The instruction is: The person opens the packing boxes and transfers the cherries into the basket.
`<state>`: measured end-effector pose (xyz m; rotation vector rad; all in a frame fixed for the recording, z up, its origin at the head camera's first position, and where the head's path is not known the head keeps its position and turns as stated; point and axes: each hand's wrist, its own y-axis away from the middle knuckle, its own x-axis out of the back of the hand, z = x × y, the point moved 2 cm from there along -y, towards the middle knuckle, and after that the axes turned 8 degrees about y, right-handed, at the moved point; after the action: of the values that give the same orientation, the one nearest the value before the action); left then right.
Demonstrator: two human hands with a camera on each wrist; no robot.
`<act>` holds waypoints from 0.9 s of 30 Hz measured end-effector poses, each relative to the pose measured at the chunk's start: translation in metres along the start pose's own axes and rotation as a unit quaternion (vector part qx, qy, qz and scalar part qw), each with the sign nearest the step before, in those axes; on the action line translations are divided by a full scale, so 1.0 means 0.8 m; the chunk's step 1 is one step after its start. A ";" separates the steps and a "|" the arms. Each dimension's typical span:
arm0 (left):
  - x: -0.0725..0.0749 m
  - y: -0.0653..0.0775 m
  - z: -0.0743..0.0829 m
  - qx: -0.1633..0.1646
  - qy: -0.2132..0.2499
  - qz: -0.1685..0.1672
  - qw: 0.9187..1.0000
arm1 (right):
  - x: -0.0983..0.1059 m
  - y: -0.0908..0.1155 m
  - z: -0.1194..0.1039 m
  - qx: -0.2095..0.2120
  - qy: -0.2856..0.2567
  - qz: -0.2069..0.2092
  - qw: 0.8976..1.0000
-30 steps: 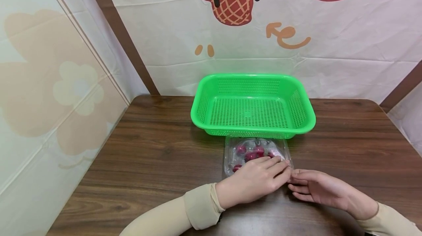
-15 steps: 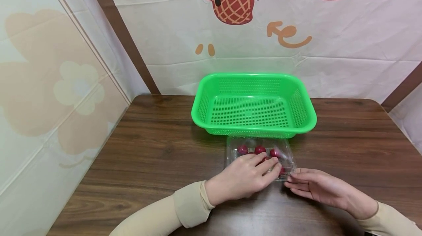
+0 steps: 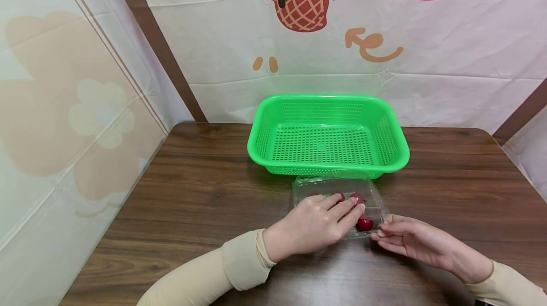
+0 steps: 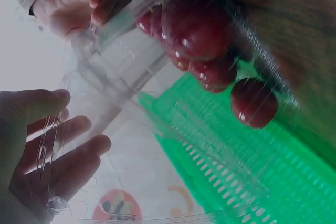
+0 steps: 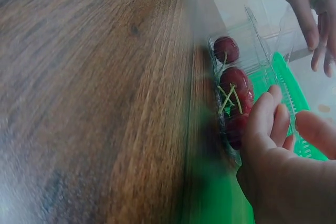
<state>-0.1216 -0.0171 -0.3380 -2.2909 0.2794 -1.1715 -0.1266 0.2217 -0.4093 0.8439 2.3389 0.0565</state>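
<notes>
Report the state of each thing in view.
Basket: upright, empty.
Container: holding cherries; can't tell whether closed.
Cherries: inside the container, some with stems.
Left hand: over the container, fingers extended.
Right hand: pinching the container's near right corner.

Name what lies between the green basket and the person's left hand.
The far part of the clear box, with cherries inside; the head view shows this.

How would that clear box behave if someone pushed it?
The box would probably flex, its plastic looking thin. It might slide fairly easily, the table looking smooth. The cherries inside seem apt to roll, being round and glossy.
</notes>
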 end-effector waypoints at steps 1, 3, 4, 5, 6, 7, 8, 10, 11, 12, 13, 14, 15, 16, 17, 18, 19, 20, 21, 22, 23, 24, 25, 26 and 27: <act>0.001 -0.001 -0.001 0.001 0.000 -0.001 1.000 | 0.000 0.000 0.000 -0.002 0.001 0.000 1.000; 0.003 -0.003 -0.002 0.002 0.003 -0.004 1.000 | 0.000 0.001 0.000 -0.002 0.008 -0.002 1.000; 0.004 -0.003 -0.002 0.004 0.004 -0.006 1.000 | 0.000 0.002 -0.001 -0.002 0.012 -0.003 1.000; 0.005 -0.004 -0.002 0.006 0.006 -0.006 1.000 | 0.000 0.002 -0.001 -0.003 0.015 -0.002 1.000; 0.006 -0.004 -0.003 0.008 0.006 -0.006 1.000 | 0.000 0.003 -0.001 -0.004 0.018 -0.001 1.000; 0.007 -0.005 -0.003 0.008 0.004 -0.005 1.000 | 0.000 0.003 -0.002 -0.005 0.021 0.000 1.000; 0.007 -0.006 -0.004 0.009 0.003 -0.004 1.000 | 0.000 0.004 -0.002 -0.006 0.025 0.002 1.000; 0.009 -0.007 -0.005 0.010 -0.001 0.000 1.000 | 0.001 0.005 -0.003 -0.009 0.033 0.007 0.999; 0.010 -0.007 -0.006 0.011 -0.003 0.002 1.000 | 0.001 0.006 -0.003 -0.009 0.037 0.009 0.999; 0.011 -0.008 -0.006 0.010 -0.005 0.003 1.000 | 0.001 0.006 -0.003 -0.010 0.040 0.010 0.999; 0.012 -0.008 -0.007 0.010 -0.006 0.005 1.000 | 0.001 0.006 -0.003 -0.010 0.044 0.010 0.999; 0.013 -0.008 -0.007 0.010 -0.007 0.006 1.000 | 0.001 0.007 -0.003 -0.011 0.047 0.011 0.999; 0.014 -0.008 -0.007 0.011 -0.008 0.006 1.000 | 0.001 0.007 -0.003 -0.011 0.050 0.011 0.999; 0.014 -0.008 -0.007 0.011 -0.009 0.006 1.000 | 0.001 0.008 -0.003 -0.010 0.052 0.010 0.999; 0.015 -0.008 -0.007 0.011 -0.010 0.005 1.000 | 0.001 0.008 -0.003 -0.010 0.053 0.010 0.998; 0.016 -0.008 -0.008 0.012 -0.010 0.004 1.000 | 0.001 0.008 -0.003 -0.010 0.055 0.008 0.998; 0.017 -0.008 -0.008 0.012 -0.009 0.003 1.000 | 0.001 0.009 -0.003 -0.010 0.056 0.007 0.998; 0.018 -0.008 -0.008 0.013 -0.009 0.002 1.000 | 0.001 0.009 -0.004 -0.008 0.057 0.005 0.998; 0.019 -0.008 -0.009 0.013 -0.008 0.001 1.000 | 0.001 0.009 -0.004 -0.007 0.058 0.004 0.998; 0.020 -0.008 -0.009 0.014 -0.004 0.000 1.000 | 0.002 0.010 -0.004 -0.006 0.058 0.001 0.998; 0.020 -0.008 -0.010 0.015 0.000 -0.002 1.000 | 0.002 0.010 -0.005 -0.004 0.060 0.000 0.998; 0.021 -0.008 -0.010 0.016 0.003 -0.003 1.000 | 0.002 0.010 -0.005 -0.002 0.062 -0.001 0.998; 0.023 -0.008 -0.011 0.017 0.006 -0.004 1.000 | 0.002 0.011 -0.006 -0.001 0.064 -0.002 0.998; 0.024 -0.007 -0.011 0.018 0.009 -0.004 1.000 | 0.003 0.012 -0.006 0.000 0.068 -0.002 0.998; 0.025 -0.007 -0.012 0.020 0.012 -0.003 1.000 | 0.003 0.012 -0.007 -0.001 0.072 0.001 0.997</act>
<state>-0.1179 -0.0241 -0.3165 -2.2462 0.2561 -1.1978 -0.1257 0.2318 -0.4038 0.8664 2.4722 0.1237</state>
